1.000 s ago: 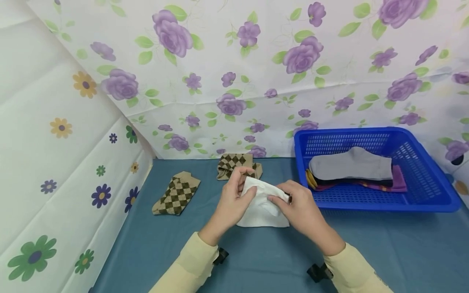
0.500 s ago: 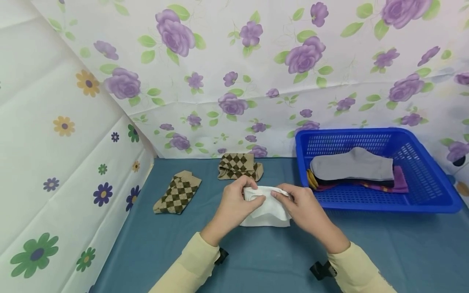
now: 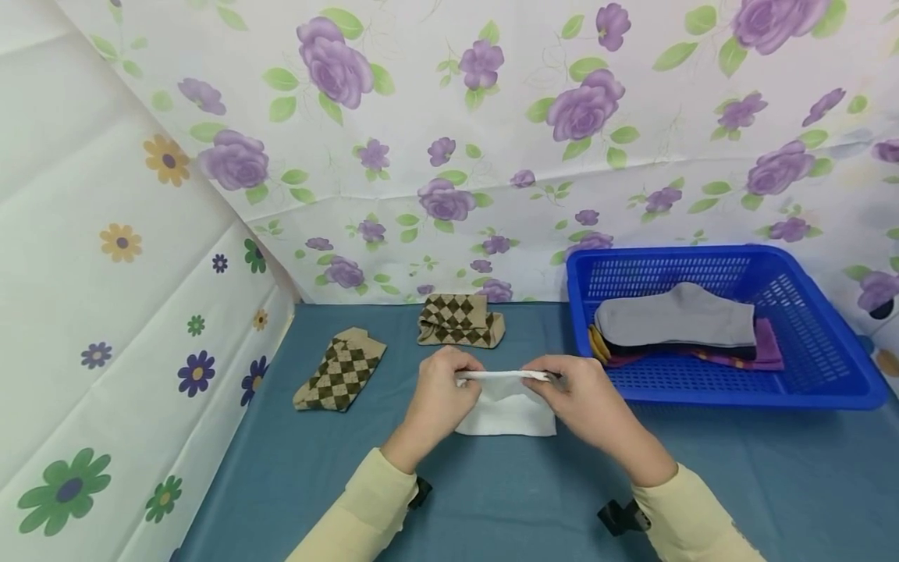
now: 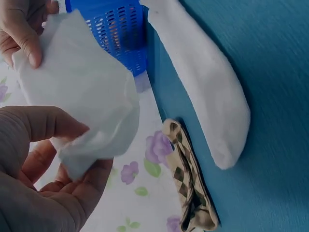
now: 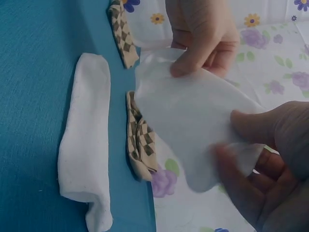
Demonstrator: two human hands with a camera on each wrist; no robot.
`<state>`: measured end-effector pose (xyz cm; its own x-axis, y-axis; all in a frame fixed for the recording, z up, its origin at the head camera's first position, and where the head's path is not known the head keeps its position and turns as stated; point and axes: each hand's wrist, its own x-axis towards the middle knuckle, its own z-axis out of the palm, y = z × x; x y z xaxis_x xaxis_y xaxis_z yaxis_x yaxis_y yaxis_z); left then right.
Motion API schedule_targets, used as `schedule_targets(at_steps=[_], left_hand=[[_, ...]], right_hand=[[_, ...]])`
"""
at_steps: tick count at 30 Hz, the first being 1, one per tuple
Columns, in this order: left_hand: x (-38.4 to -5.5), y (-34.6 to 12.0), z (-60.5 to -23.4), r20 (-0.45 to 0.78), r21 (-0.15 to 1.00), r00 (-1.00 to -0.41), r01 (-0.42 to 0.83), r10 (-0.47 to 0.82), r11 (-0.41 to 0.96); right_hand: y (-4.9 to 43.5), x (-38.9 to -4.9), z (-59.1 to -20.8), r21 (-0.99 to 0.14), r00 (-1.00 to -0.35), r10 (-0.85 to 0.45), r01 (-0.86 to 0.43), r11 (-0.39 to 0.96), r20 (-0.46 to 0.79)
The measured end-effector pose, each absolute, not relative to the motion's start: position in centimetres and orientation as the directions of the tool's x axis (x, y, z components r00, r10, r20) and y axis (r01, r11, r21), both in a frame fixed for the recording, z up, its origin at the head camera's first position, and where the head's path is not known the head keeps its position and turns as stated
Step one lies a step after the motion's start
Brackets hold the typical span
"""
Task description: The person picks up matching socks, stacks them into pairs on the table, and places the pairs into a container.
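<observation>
Both hands hold one white sock (image 3: 500, 376) stretched level between them, seen edge-on from the head. My left hand (image 3: 441, 396) pinches its left end between thumb and fingers. At the other end, my right hand (image 3: 586, 394) pinches it the same way. In the left wrist view the held sock (image 4: 82, 72) hangs as a broad, flat piece of cloth. Below it, apart from the hands, a second white sock (image 5: 87, 135) lies flat on the blue-green table; its upper part is hidden in the head view.
Two brown-and-beige diamond-patterned socks lie behind: one sock (image 3: 340, 371) at left, one folded sock (image 3: 460, 320) by the back wall. A blue basket (image 3: 836, 343) at right holds a grey sock (image 3: 674, 318) over dark, purple and yellow ones. Flowered sheets line the back and left.
The held white sock has tipped from facing the head camera to edge-on, its upper edge now straighter and lower. Both hands have come down slightly. The other socks have stayed put.
</observation>
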<state>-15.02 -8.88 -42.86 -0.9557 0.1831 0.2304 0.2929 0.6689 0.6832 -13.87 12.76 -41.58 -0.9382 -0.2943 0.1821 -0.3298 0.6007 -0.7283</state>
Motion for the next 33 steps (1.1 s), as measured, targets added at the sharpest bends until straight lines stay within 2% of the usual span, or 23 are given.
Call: schedule_targets(at_steps=[7, 11, 15, 20, 24, 27, 30, 33], left_hand=[[-14.8, -9.3, -43.1, 0.208, 0.646, -0.950, 0.313, 0.233, 0.696], [-14.6, -9.3, -43.2, 0.118, 0.645, -0.936, 0.327, 0.333, 0.691], [-14.6, -9.1, -43.2, 0.054, 0.688, -0.888, 0.365, 0.457, 0.627], [-14.9, -8.4, -42.9, 0.117, 0.763, -0.872, 0.386, 0.475, 0.519], [-15.1, -7.9, -42.9, 0.162, 0.799, -0.866, 0.397, 0.473, 0.452], [-15.0, -7.9, -42.8, 0.179, 0.830, -0.856, 0.396, 0.486, 0.392], [-14.9, -7.9, -42.6, 0.205, 0.847, -0.850, 0.402, 0.485, 0.347], [-14.8, -7.8, -42.4, 0.242, 0.843, -0.839, 0.431, 0.488, 0.322]], right_hand=[[12.9, -13.7, -41.5, -0.757, -0.917, -0.319, -0.382, 0.530, 0.239], [12.7, -13.7, -41.6, -0.735, -0.888, -0.344, -0.448, 0.508, 0.304], [12.2, -13.7, -41.4, -0.671, -0.844, -0.349, -0.536, 0.512, 0.407], [11.6, -13.4, -40.8, -0.666, -0.790, -0.380, -0.611, 0.428, 0.481], [11.0, -12.7, -40.3, -0.658, -0.718, -0.457, -0.683, 0.317, 0.525], [10.7, -12.3, -40.0, -0.620, -0.676, -0.443, -0.729, 0.290, 0.588], [10.7, -12.2, -39.7, -0.627, -0.708, -0.351, -0.706, 0.330, 0.612], [10.8, -12.3, -39.3, -0.688, -0.799, -0.260, -0.600, 0.407, 0.543]])
